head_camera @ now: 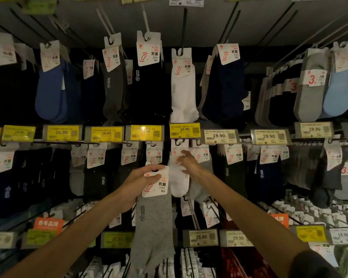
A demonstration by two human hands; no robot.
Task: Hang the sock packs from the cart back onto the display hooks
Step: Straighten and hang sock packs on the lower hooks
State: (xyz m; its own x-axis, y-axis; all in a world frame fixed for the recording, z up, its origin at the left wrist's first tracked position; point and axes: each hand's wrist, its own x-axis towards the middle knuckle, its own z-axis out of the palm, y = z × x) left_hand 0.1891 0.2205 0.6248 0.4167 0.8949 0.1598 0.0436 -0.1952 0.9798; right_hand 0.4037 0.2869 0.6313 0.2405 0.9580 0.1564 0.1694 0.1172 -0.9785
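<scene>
Now the left hand [141, 180] pinches the grey sock pack [154, 227] by its card header, just below and left of the yellow 16.90 price tag [184, 130]. The right hand [189, 162] lies with bent fingers on the white sock pack [179, 183] hanging directly under that tag; whether it grips or only steadies, I cannot tell. To hang the grey pack well, I judge its card hole should be raised level with a peg under the tag, held square, then slid on.

dim light, grey back panel [78, 13] at twelve o'clock, price-label rail [218, 135] running nine to three o'clock.
</scene>
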